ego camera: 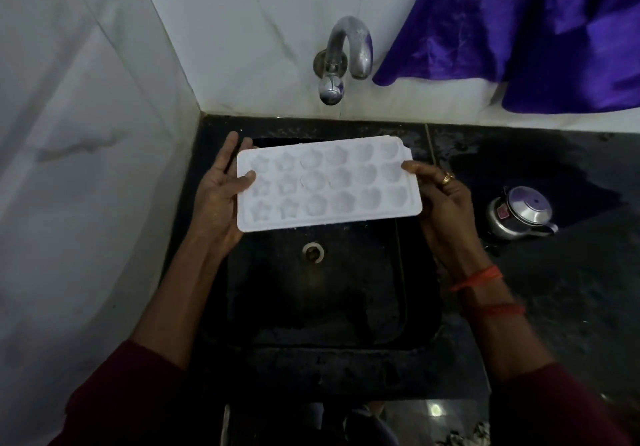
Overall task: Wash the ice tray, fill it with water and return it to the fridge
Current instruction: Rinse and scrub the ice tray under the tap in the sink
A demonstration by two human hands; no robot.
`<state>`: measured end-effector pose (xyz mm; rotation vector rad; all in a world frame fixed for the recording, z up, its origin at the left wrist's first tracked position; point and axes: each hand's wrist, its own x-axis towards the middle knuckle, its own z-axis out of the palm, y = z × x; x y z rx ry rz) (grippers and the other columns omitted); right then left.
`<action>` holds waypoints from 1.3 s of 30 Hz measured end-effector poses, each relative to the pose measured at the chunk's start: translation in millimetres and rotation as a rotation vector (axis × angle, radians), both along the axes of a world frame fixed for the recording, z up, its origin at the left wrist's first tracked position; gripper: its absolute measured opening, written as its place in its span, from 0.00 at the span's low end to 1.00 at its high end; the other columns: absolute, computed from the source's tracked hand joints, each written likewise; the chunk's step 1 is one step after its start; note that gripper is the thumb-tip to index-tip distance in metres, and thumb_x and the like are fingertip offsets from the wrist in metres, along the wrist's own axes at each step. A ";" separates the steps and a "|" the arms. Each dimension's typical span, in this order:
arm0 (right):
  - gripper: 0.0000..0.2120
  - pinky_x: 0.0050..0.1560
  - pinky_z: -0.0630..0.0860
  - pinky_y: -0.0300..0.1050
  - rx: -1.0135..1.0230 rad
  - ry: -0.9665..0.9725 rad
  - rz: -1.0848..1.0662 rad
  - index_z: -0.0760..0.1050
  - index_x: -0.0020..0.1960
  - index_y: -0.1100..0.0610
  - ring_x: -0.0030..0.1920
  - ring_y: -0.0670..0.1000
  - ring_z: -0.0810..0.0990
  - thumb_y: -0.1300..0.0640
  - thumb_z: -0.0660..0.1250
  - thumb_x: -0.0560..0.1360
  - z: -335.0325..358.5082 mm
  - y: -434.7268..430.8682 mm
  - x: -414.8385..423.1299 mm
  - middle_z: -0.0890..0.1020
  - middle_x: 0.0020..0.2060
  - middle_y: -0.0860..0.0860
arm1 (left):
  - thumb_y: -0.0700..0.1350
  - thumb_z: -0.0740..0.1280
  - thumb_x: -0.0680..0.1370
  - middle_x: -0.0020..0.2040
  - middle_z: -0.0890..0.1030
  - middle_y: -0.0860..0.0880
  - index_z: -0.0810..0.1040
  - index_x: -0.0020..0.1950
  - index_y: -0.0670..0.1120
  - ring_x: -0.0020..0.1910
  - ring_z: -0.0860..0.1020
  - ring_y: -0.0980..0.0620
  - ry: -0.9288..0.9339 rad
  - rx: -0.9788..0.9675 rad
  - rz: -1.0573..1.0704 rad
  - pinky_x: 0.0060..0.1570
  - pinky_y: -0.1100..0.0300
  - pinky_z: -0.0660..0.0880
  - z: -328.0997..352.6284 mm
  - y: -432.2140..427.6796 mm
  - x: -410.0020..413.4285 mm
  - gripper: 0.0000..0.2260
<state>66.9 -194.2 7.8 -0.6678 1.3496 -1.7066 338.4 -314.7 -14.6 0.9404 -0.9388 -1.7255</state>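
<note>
The left hand (221, 189) grips the left end of the ice tray (329, 182). Its thumb lies on the top rim and its fingers pass under and behind that end. The right hand (440, 199) grips the right end the same way, thumb on the rim and fingers underneath. A gold ring (447, 178) sits on one of its fingers, and red thread (478, 277) is wound round the wrist. Dark red sleeves (121, 393) cover both forearms near the bottom edge.

The white plastic tray is held in the air above the sink (408, 272), hollows upward, its right end slightly farther from the person. It has three rows of six moulds. The two left columns are star-shaped and the rest are rounded. No writing shows on it, and whether the hollows hold water cannot be told.

The sink is a dark stone basin set into a black counter (571, 272), with a pale drain ring (313, 251) just below the tray's near edge. A curved metal tap (346, 54) juts from the white tiled wall (86, 134) beyond the tray.

On the counter to the right of the right hand stands a small lidded metal pot (521, 211). It carries a red label whose print is too small to read. A purple cloth (519, 30) hangs down the wall at the upper right.
</note>
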 end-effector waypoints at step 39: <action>0.11 0.58 0.81 0.47 0.248 0.420 -0.206 0.81 0.60 0.59 0.54 0.49 0.85 0.61 0.72 0.77 -61.1 74.2 -42.2 0.86 0.52 0.51 | 0.39 0.64 0.84 0.69 0.79 0.50 0.70 0.77 0.53 0.66 0.79 0.49 -0.458 0.005 -0.050 0.63 0.38 0.77 -69.7 87.3 -54.7 0.22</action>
